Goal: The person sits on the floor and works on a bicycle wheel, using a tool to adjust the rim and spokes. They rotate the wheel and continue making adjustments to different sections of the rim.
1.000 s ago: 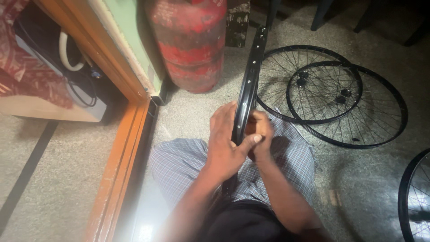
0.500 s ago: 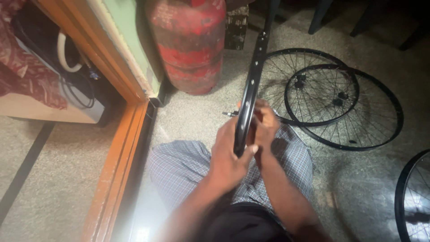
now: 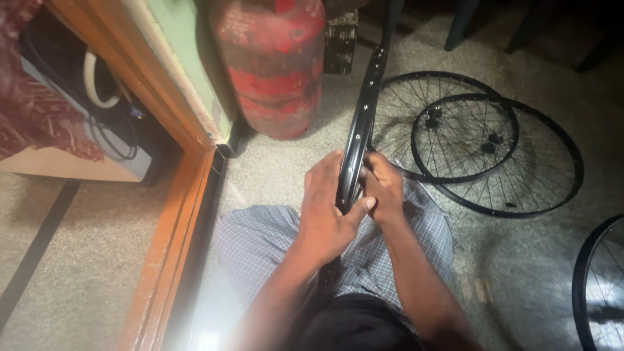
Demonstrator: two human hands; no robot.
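A bare black bicycle rim (image 3: 365, 107) stands on edge between my knees, its drilled inner face toward me, running up out of the top of the view. My left hand (image 3: 327, 209) wraps around the rim from the left, thumb across its edge. On the rim's right side, my right hand (image 3: 383, 185) pinches something small that I cannot make out. Both hands touch each other at the rim. My legs in checked cloth (image 3: 260, 244) lie under them.
Two spoked black wheels (image 3: 494, 146) lie overlapping on the speckled floor to the right; part of another wheel (image 3: 601, 286) shows at the right edge. A red gas cylinder (image 3: 273, 65) stands ahead. A wooden door frame (image 3: 179, 214) runs along my left.
The hands stay on the rim; the right hand has shifted slightly along its right side. The view has drifted a little.
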